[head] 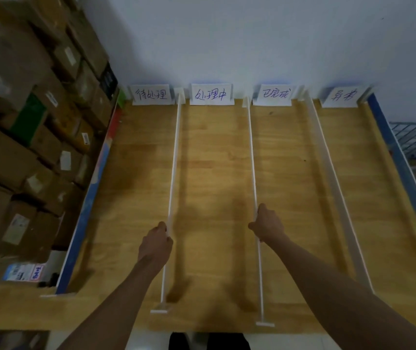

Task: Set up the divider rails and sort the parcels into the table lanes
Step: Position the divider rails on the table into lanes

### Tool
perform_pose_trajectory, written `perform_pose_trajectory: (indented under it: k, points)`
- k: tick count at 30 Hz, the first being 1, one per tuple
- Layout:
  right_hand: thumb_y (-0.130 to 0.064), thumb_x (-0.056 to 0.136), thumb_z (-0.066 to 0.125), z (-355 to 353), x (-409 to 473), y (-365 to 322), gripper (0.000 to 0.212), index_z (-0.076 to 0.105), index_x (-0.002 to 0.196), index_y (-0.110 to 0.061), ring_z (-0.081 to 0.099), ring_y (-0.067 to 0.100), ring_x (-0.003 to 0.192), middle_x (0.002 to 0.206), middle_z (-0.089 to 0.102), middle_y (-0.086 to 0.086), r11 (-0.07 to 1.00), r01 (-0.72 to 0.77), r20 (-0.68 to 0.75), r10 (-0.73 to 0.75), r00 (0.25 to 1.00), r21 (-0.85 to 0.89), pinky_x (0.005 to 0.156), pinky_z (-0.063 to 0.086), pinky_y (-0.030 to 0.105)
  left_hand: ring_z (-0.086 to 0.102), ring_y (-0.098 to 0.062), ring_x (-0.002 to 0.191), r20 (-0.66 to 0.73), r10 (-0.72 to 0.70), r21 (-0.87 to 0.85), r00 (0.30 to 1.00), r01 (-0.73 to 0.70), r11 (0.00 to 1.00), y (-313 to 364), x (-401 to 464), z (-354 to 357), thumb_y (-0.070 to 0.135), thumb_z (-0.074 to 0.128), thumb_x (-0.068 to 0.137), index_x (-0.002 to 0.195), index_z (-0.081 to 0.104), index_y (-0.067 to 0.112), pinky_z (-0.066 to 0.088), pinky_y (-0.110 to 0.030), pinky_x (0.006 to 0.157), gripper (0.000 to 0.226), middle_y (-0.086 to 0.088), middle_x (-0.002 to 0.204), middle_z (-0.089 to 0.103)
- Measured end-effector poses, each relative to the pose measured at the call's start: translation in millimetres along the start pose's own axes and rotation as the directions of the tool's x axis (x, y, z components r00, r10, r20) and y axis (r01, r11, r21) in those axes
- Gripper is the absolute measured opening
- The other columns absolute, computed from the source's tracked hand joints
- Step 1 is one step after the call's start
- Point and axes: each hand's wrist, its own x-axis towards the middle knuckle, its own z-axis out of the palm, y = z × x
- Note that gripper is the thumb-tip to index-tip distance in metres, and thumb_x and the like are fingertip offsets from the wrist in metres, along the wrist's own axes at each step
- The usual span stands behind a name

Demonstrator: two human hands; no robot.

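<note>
Wooden table (214, 152): left hand (155, 245) grips left rail (174, 160), right hand (267, 226) grips middle rail (252, 152).

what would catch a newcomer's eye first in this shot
Two bare hands each hold a thin white divider rail on the light wooden table: the left hand on the left rail, the right hand on the middle rail. Four white handwritten label cards stand along the far edge, and brown cardboard boxes are stacked on the left.

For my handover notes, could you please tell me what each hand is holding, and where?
The left hand grips the left rail toward its near end; the right hand grips the middle rail likewise.
</note>
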Motion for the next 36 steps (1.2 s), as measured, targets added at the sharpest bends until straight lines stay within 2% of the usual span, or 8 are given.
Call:
perform_pose_trajectory:
  k: [3,10,17,22,26,29,33,36]
  points:
    - [-0.022,0.088,0.068,0.9,9.2,-1.9,0.05,0.04,0.127,-0.006,0.059,0.039,0.112,0.12,0.058,0.018,0.999,0.002,-0.019,-0.002,1.0,-0.037,0.08,0.048,0.04,0.063,-0.028,0.095,0.011,-0.01,-0.009,1.0,0.01,1.0,3.3,6.4,2.7,0.022,0.05,0.098,0.12,0.051,0.015,0.045,-0.033,0.069,0.023,-0.006,0.111,0.064]
    - [-0.017,0.09,0.061,7.2,22.8,-1.9,0.054,0.033,0.136,-0.011,0.059,0.038,0.109,0.122,0.055,0.015,1.0,0.012,-0.054,-0.013,0.998,-0.018,0.074,0.04,0.037,0.064,-0.027,0.096,-0.008,-0.023,-0.017,1.0,0.022,1.0,9.4,15.7,6.6,0.022,0.05,0.099,0.124,0.047,0.017,0.046,-0.033,0.069,0.026,-0.006,0.111,0.065]
    - [-0.012,0.093,0.051,8.6,26.3,-4.5,0.045,0.035,0.136,-0.014,0.059,0.039,0.107,0.127,0.051,0.014,0.997,0.042,-0.113,-0.035,0.993,0.058,0.079,0.046,0.041,0.065,-0.029,0.098,-0.025,-0.005,0.008,1.0,0.005,1.0,13.6,22.2,2.5,0.022,0.053,0.099,0.131,0.04,0.017,0.044,-0.033,0.067,0.035,-0.009,0.116,0.065]
    - [-0.02,0.091,0.061,9.6,16.7,0.8,0.055,0.031,0.136,-0.01,0.057,0.039,0.113,0.132,0.046,0.016,0.997,0.03,-0.076,-0.025,0.997,0.068,0.086,0.05,0.047,0.064,-0.03,0.097,0.019,-0.018,0.011,1.0,0.018,1.0,14.3,17.1,2.2,0.023,0.058,0.095,0.134,0.036,0.017,0.048,-0.035,0.069,0.045,-0.008,0.114,0.064]
    - [-0.028,0.091,0.062,5.6,6.2,3.5,0.056,0.032,0.134,-0.011,0.056,0.038,0.113,0.131,0.042,0.015,0.997,0.044,-0.075,-0.039,0.996,0.056,0.088,0.051,0.049,0.062,-0.033,0.105,0.03,-0.023,0.041,0.999,0.022,0.999,16.5,6.8,-4.8,0.032,0.059,0.095,0.134,0.035,0.016,0.05,-0.039,0.077,0.049,-0.008,0.124,0.058]
    - [-0.031,0.091,0.061,-10.8,-2.3,-7.1,0.057,0.033,0.137,-0.014,0.05,0.035,0.121,0.133,0.04,0.012,0.996,0.087,-0.133,-0.083,0.988,0.022,0.091,0.05,0.048,0.06,-0.03,0.109,-0.008,0.013,0.091,1.0,-0.012,0.996,18.6,3.7,-23.7,0.04,0.052,0.098,0.135,0.039,0.015,0.05,-0.038,0.081,0.047,-0.006,0.129,0.054]
    - [-0.035,0.092,0.058,-47.1,-17.1,-41.6,0.057,0.035,0.141,-0.017,0.045,0.032,0.126,0.136,0.042,0.011,0.98,0.18,-0.204,-0.193,0.96,-0.078,0.095,0.047,0.046,0.052,-0.023,0.12,-0.089,0.102,0.217,0.991,-0.081,0.973,21.3,3.6,-71.9,0.046,0.04,0.101,0.138,0.047,0.017,0.045,-0.037,0.095,0.048,-0.003,0.135,0.051]
    - [-0.037,0.093,0.054,-77.4,-35.4,-78.4,0.057,0.035,0.144,-0.02,0.043,0.031,0.128,0.139,0.042,0.009,0.952,0.274,-0.227,-0.299,0.927,-0.137,0.099,0.043,0.046,0.056,-0.025,0.116,-0.166,0.136,0.22,0.977,-0.097,0.971,24.1,-1.8,-123.1,0.05,0.04,0.1,0.132,0.053,0.016,0.047,-0.038,0.095,0.048,-0.005,0.13,0.057]
